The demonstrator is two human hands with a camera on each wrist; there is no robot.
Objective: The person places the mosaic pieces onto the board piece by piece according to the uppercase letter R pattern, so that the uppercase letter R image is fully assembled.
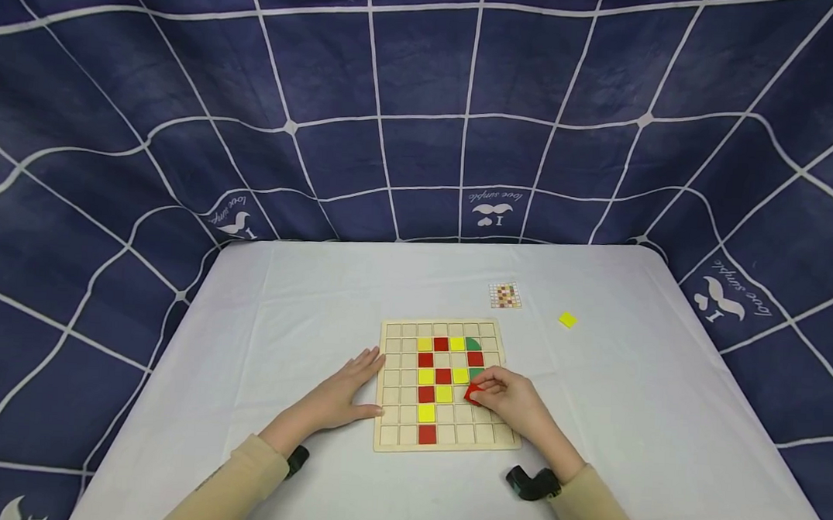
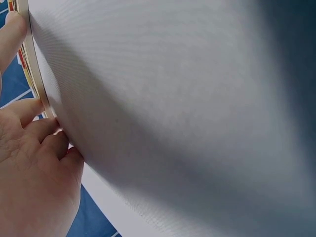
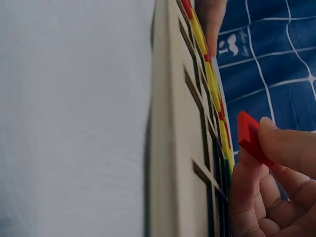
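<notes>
A wooden grid board (image 1: 389, 437) lies on the table, with red, yellow and green tiles set in some of its squares. Between thumb and fingers, my right hand (image 1: 511, 397) pinches a red square tile (image 3: 250, 133) over the right part of the board. In the right wrist view the tile is tilted and raised above the grid. My left hand (image 1: 341, 392) rests at the board's left edge, thumb and fingers spread and touching the rim (image 2: 37, 69). Part of a green tile (image 1: 477, 372) shows just beyond the right fingertips.
Behind the board lies a small card (image 1: 505, 295) printed with a coloured grid pattern. A loose yellow tile (image 1: 567, 319) sits to its right on the white tablecloth (image 1: 303, 301). Dark blue checked curtains (image 1: 421, 152) surround the table at the back and sides.
</notes>
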